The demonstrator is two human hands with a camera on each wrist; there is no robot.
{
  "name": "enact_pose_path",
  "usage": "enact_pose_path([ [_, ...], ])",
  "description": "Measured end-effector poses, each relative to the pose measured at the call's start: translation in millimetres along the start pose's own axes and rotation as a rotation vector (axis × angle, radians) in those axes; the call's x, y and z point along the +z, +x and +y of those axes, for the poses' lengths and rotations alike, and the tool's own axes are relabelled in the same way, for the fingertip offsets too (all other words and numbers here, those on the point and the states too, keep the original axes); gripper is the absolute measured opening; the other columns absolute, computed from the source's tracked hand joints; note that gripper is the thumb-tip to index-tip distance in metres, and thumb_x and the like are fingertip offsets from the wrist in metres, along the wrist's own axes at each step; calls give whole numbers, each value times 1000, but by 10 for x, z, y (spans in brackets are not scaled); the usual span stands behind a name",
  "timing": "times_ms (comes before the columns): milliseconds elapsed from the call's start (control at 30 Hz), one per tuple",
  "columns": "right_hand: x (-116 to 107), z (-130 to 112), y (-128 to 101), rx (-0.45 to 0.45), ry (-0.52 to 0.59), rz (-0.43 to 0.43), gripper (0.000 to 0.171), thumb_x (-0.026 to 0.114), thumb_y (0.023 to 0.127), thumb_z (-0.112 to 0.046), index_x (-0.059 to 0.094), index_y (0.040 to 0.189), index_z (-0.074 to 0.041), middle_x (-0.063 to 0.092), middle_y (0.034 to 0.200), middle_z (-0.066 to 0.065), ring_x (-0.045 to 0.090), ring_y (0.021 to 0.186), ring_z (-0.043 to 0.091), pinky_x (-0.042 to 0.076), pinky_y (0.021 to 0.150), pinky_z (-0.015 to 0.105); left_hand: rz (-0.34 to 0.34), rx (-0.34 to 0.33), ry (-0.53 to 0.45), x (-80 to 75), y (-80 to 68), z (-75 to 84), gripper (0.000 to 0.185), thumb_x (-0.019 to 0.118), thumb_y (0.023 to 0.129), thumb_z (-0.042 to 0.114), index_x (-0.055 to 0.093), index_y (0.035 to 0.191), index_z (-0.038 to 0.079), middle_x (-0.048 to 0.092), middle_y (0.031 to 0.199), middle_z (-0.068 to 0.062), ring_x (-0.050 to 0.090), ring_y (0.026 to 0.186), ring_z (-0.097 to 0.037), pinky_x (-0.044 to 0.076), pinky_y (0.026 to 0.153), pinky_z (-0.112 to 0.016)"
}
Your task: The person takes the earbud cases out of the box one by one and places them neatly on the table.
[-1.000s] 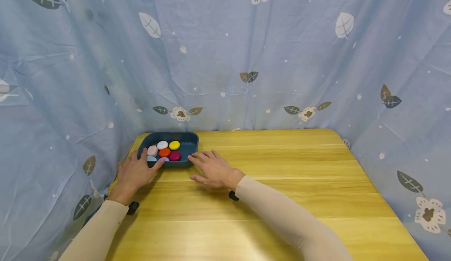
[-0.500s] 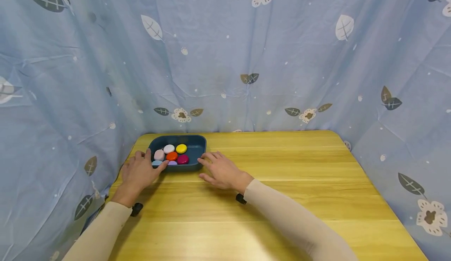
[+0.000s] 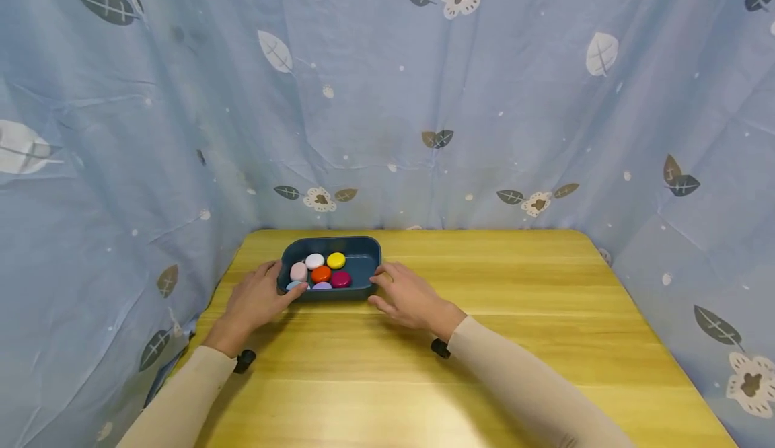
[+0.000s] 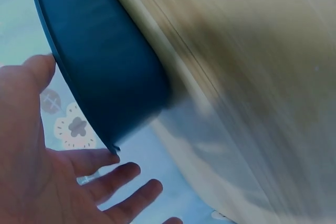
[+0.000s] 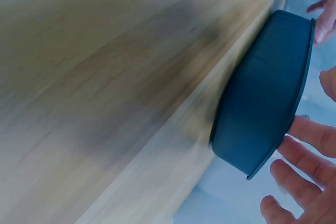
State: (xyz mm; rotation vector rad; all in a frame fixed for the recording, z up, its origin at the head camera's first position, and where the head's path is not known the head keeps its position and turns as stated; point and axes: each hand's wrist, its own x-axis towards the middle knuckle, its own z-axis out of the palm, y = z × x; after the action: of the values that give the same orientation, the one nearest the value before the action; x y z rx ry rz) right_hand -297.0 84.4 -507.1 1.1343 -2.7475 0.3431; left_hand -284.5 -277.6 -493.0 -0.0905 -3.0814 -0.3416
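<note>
A dark teal tray (image 3: 365, 266) sits near the back left of the wooden table (image 3: 484, 313). It holds several coloured pebbles, among them a white one (image 3: 314, 260), a yellow one (image 3: 336, 259) and an orange one (image 3: 321, 274). My left hand (image 3: 259, 294) lies at the tray's near left corner, thumb on the rim, fingers straight. The left wrist view shows that hand (image 4: 63, 182) spread beside the tray wall (image 4: 100, 61). My right hand (image 3: 407, 293) touches the tray's right end with relaxed fingers. In the right wrist view its fingers (image 5: 307, 135) lie against the tray (image 5: 262, 103).
A blue curtain (image 3: 424, 98) printed with leaves and flowers closes in the table at the back and on both sides. Bare wood stretches to the right and front of the tray. Both wrist views are blurred by motion.
The tray has slid to the right along the table, away from the left corner. Both hands have moved with it, and the right hand has closed in on its right end.
</note>
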Motion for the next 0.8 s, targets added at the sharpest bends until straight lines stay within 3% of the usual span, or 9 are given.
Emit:
enact_pose_path([
  [200, -30, 107, -171, 18, 57, 63, 40, 66, 121, -41, 80, 140, -9, 71, 155, 16, 71, 143, 30, 63, 121, 44, -15, 63, -26, 13, -34, 84, 110, 61, 109, 81, 42, 178, -3, 45, 181, -33, 51, 159, -63, 45, 127, -82],
  [333, -36, 160, -277, 36, 103, 86, 35, 69, 120, -37, 80, 135, -8, 72, 153, 18, 81, 127, 27, 68, 110, 43, -25, 104, -32, 35, -59, 122, 111, 60, 109, 82, 41, 179, -2, 45, 182, -32, 50, 161, -63, 45, 127, -81],
  [500, -82, 198, -415, 75, 166, 98, 30, 75, 117, -32, 83, 130, -7, 73, 151, 19, 84, 115, 26, 70, 106, 44, -46, 157, -39, 83, -57, 190, 113, 61, 108, 83, 38, 181, 0, 41, 185, -29, 49, 164, -61, 45, 129, -79],
  [800, -170, 309, -627, 84, 114, 164, 17, 84, 111, -29, 88, 113, -13, 76, 141, 15, 84, 99, 20, 72, 96, 41, -59, 219, -52, 79, -44, 380, 115, 69, 103, 83, 42, 180, 1, 39, 188, -23, 46, 168, -56, 44, 131, -78],
])
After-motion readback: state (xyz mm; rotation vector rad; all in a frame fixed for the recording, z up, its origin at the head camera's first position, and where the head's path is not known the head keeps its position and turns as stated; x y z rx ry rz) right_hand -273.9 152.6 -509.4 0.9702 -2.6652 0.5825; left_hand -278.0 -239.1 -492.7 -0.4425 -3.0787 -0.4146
